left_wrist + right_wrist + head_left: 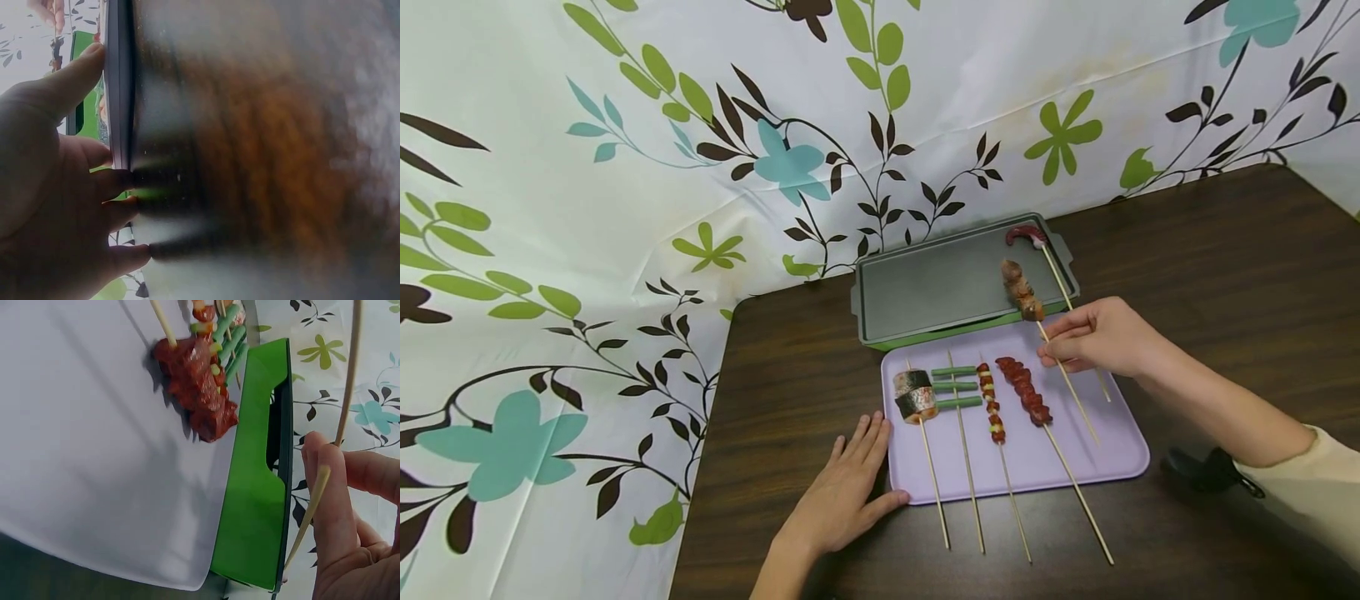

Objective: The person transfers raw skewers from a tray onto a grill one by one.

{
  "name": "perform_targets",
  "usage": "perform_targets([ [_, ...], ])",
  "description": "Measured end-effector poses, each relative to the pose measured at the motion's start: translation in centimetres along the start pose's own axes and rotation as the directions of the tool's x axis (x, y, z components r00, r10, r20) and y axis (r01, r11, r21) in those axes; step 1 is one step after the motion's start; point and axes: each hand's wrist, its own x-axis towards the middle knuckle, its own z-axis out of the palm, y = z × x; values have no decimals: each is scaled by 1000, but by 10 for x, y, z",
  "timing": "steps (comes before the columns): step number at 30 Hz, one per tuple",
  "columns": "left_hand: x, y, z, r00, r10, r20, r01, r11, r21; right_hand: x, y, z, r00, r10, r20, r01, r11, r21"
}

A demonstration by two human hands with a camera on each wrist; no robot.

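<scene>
Head view. I see the right hand [1101, 337] pinching the bamboo stick of a brown grilled-meat skewer [1022, 291], its meat end resting on the grey rectangular griddle plate with green base [925, 287] at 12 o'clock of the lilac plastic tray [1120, 433]. A second skewer, tipped with a red curled piece [1026, 235], lies on the griddle's far right edge, its stick running back under the same hand; I cannot tell whether the fingers hold it too. The left hand [846, 487] lies flat and relaxed on the dark wooden bench [790, 367], fingertips touching the tray's 9 o'clock edge, gripping nothing. On the tray lie a fish-roll skewer [914, 394], a green-bean skewer [957, 387], a red-and-yellow skewer [991, 402] and a red meat-chunk skewer [1024, 390].

I judge the step in hand to be laying skewers onto the griddle. The next move calls for releasing the stick cleanly, then reaching to the red meat-chunk skewer nearest at 7 o'clock of the hand.
</scene>
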Motion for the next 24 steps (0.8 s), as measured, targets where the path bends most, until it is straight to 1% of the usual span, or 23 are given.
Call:
perform_targets([
  [8, 0, -1, 1, 1000, -5, 0, 5, 1000, 0, 12, -3, -6, 999, 1, -35, -1, 1000, -1],
  [20, 0, 0, 1, 1000, -10, 7, 10, 1000, -1, 28, -5, -13, 998, 20, -54, -21, 1000, -13],
  [24, 0, 0, 0, 1000, -12, 12, 12, 1000, -2, 31, -6, -15, 998, 28, -61, -28, 1000, -4],
])
